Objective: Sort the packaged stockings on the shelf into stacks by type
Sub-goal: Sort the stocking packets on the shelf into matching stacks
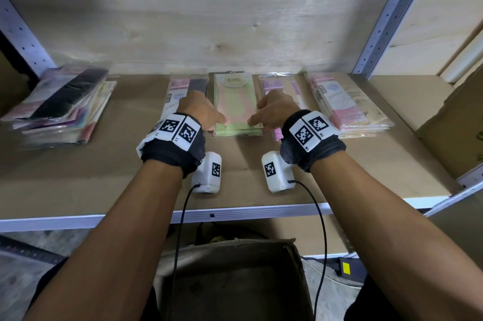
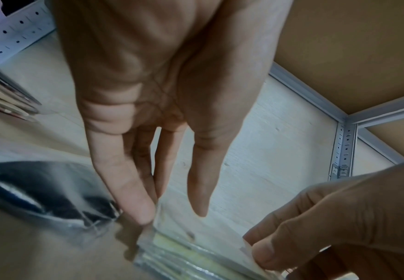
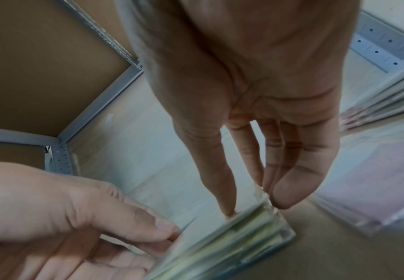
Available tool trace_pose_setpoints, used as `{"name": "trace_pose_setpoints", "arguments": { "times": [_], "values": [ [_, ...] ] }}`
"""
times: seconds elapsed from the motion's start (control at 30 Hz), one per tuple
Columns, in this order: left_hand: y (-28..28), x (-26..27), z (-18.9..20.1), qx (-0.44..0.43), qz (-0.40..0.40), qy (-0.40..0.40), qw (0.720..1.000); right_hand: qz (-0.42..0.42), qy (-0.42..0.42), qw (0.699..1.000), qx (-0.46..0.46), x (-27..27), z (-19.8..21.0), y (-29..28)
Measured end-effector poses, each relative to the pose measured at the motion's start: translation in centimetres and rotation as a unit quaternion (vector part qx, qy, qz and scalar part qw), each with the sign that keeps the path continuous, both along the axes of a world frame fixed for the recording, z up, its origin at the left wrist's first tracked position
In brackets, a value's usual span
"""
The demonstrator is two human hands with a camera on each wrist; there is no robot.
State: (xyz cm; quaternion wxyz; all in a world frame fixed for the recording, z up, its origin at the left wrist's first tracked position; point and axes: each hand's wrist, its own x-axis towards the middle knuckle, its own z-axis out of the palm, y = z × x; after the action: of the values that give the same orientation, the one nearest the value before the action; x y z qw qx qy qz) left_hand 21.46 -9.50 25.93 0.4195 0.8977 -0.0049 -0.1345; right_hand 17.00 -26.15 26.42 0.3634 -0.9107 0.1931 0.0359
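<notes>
A stack of green packaged stockings (image 1: 236, 103) lies at the middle back of the shelf. My left hand (image 1: 209, 116) is at its left front corner and my right hand (image 1: 264, 114) at its right front corner. In the left wrist view my left hand (image 2: 172, 214) sets straight fingers (image 2: 141, 208) against the side edge of the green stack (image 2: 184, 252), with the thumb hovering over it. In the right wrist view my right hand (image 3: 256, 206) touches the green stack (image 3: 232, 246), thumb on top and fingers at its edge. Neither hand lifts a pack.
A stack with black stockings (image 1: 183, 88) lies left of the green one, a pink-purple stack (image 1: 277, 85) right of it, then a tall pink stack (image 1: 345, 103). A mixed pile (image 1: 60, 103) sits far left. A cardboard box (image 1: 454, 124) stands at the right end.
</notes>
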Motion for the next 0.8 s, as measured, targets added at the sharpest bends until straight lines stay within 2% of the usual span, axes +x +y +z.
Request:
{"name": "trace_pose_setpoints", "arguments": {
  "times": [0.13,0.27,0.4,0.53,0.7,0.8],
  "values": [
    [0.8,-0.4,0.3,0.004,-0.003,-0.063,0.998,0.002,-0.019,0.999,-0.031,0.2,0.0,-0.2],
    [2.8,-0.4,0.9,-0.015,0.031,-0.137,0.990,-0.007,-0.109,0.993,-0.045,0.2,0.4,0.1],
    [6.2,-0.2,1.6,-0.041,0.066,-0.172,0.982,0.032,-0.179,0.982,0.057,-0.3,1.2,2.1],
    [11.1,0.4,2.5,-0.012,0.092,-0.187,0.978,0.104,-0.158,0.974,0.127,-0.8,1.4,5.2],
    [17.6,0.7,3.4,0.018,0.150,-0.213,0.965,0.149,-0.133,0.970,0.135,1.1,1.4,10.2],
    [21.4,1.2,3.6,0.026,0.202,-0.199,0.959,0.166,-0.113,0.968,0.153,3.1,1.7,14.4]
  ]
}}
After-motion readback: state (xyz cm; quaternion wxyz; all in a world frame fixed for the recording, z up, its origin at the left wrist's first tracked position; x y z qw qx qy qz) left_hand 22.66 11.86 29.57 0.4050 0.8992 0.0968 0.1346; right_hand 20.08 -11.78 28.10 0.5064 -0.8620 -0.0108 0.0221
